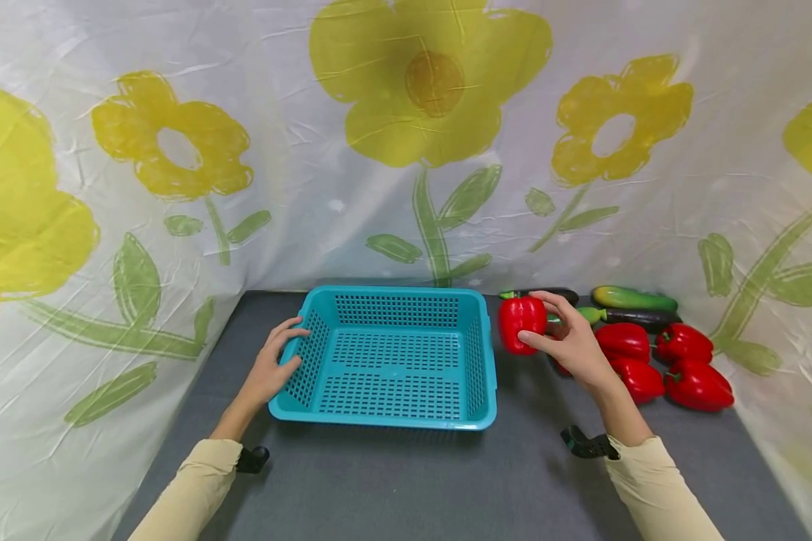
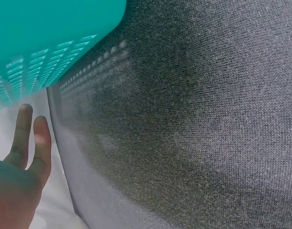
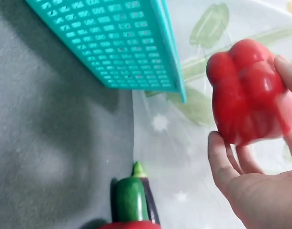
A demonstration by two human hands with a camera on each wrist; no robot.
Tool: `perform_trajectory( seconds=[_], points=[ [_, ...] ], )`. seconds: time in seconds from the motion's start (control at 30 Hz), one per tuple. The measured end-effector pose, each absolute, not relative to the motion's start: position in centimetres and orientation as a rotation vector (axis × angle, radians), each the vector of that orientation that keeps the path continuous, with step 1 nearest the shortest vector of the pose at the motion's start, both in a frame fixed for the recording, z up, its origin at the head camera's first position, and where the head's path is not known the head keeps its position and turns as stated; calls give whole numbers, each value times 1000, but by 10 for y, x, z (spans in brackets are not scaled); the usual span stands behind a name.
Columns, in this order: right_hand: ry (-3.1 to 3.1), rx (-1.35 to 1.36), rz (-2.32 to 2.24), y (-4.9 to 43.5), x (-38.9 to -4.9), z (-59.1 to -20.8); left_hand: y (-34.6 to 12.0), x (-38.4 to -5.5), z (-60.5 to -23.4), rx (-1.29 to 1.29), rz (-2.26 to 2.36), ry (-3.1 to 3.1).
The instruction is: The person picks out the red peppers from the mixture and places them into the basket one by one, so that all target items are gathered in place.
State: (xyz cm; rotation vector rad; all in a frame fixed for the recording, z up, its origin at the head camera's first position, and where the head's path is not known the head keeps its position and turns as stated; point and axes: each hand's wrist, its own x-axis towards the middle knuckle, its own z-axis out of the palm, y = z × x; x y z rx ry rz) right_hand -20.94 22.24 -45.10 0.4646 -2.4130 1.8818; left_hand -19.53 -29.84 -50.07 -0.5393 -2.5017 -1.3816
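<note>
A red bell pepper (image 1: 521, 324) is held up by my right hand (image 1: 573, 346), just right of the basket. In the right wrist view, fingers and thumb grip the pepper (image 3: 250, 95) from its sides, its lobed end facing the camera. The turquoise plastic basket (image 1: 382, 425) has slotted walls and floor, and nothing lies in it. My left hand (image 1: 265, 376) is at the basket's left side, fingers spread along the rim. In the left wrist view two of its fingers (image 2: 23, 129) extend beside the slotted wall.
Right of the basket lie several red bell peppers (image 1: 698, 385), dark eggplants (image 1: 639, 319) and a green-yellow cucumber-like vegetable (image 1: 634, 298). A flowered white cloth (image 1: 298, 225) hangs behind the dark grey table (image 1: 392, 488).
</note>
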Motion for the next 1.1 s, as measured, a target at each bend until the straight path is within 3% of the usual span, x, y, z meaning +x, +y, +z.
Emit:
perform_trajectory(
  seconds=[0.23,1.1],
  points=[
    [-2424,478,1902,206,-216,-444,-291,-187,-485,-539,-1385,-2506],
    [-2274,725,2066,140,-243,-434,-292,-188,-487,-554,-1409,-2486]
  ],
)
